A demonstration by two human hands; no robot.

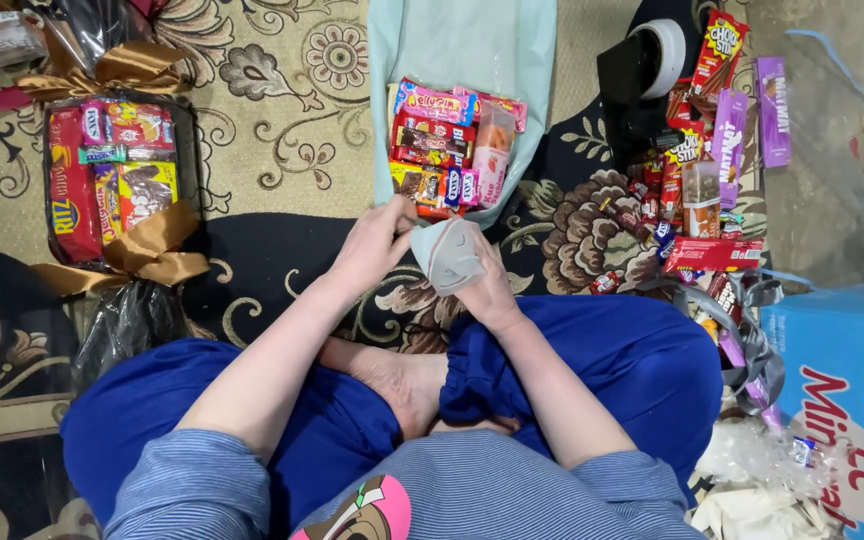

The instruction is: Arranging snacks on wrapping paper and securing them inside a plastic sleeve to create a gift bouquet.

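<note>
Legs: blue trousers (592, 360), crossed on the patterned rug (282, 110), one bare foot (402, 385) showing.
Left hand (372, 245): fingers curled, pinching the top edge of a grey wrapper (449, 255).
Right hand (487, 285): fingers closed around the same wrapper from below.
Wrapper: between both hands, just in front of the pale bag (462, 45) full of snacks (447, 150).
Right side: loose snack pile (702, 180).
Left side: wrapped snack basket (112, 175) with gold ribbon.

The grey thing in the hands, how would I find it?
Start at the pale blue sheet on the patterned carpet, with snack packets stacked on it. Just below, both hands meet on a folded grey wrap. It is plain; every packet nearby is bright.
</note>
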